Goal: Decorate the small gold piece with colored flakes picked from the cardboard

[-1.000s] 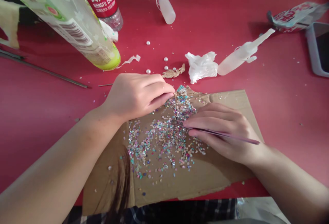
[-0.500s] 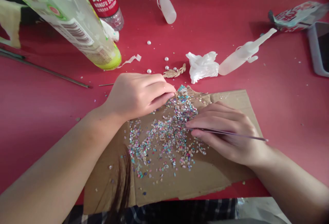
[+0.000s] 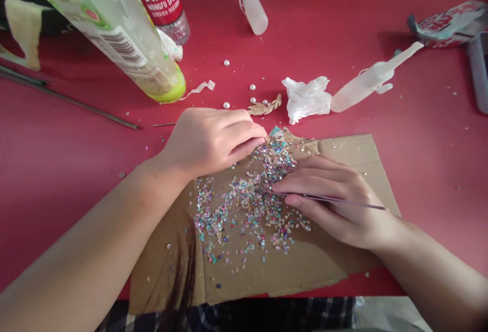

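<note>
my right hand (image 3: pixel 337 202) is closed on slim tweezers (image 3: pixel 331 199), tips down at the edge of the multicoloured chips (image 3: pixel 244 207) scattered across a torn cardboard sheet (image 3: pixel 328 266). my left hand (image 3: pixel 213 141) sits curled, fingers together, fingertips just beside a chip-crusted piece (image 3: pixel 277 141) at the cardboard's far edge; i cannot tell if it grips anything. pearl beads (image 3: pixel 226 104), a crumpled tissue (image 3: pixel 307 99) and a plastic squeeze bottle (image 3: pixel 366 85) lie beyond on the red table (image 3: pixel 68 179).
</note>
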Demonstrator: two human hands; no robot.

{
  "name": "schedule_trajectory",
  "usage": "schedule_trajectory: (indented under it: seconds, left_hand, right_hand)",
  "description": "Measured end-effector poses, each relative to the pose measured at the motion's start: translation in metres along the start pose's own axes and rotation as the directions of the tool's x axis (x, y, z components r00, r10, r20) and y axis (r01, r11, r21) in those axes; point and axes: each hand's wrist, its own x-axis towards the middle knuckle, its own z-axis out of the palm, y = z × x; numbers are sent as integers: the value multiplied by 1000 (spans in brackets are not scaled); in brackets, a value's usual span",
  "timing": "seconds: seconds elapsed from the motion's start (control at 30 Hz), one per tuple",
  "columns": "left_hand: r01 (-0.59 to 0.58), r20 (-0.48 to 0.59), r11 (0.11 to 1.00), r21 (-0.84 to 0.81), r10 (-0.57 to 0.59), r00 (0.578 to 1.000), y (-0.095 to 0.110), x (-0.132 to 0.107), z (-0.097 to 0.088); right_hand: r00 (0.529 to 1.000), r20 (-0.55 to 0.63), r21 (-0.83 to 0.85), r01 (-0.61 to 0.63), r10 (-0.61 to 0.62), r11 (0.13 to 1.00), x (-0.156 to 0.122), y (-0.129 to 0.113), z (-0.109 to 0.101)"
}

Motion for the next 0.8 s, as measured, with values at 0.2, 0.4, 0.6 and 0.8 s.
schedule_trajectory:
  seconds: [0.2, 0.4, 0.6, 0.8]
  left_hand:
    - [3, -1, 1000, 16, -3, 1000, 1, -1, 0]
    - [16, 6, 1000, 15, -16, 1000, 1, -1, 0]
    - [16, 7, 1000, 7, -16, 1000, 1, -1, 0]
    - [31, 22, 999, 26, -31, 999, 1, -1, 0]
  right_hand:
    - [1000, 0, 9, -23, 23, 1000, 0, 0, 1]
    - [1000, -8, 9, -18, 18, 1000, 0, 0, 2]
    - [999, -30, 2, -26, 26, 1000, -1, 0, 1]
    - [1000, 24, 5, 10, -10, 1000, 1, -1, 0]
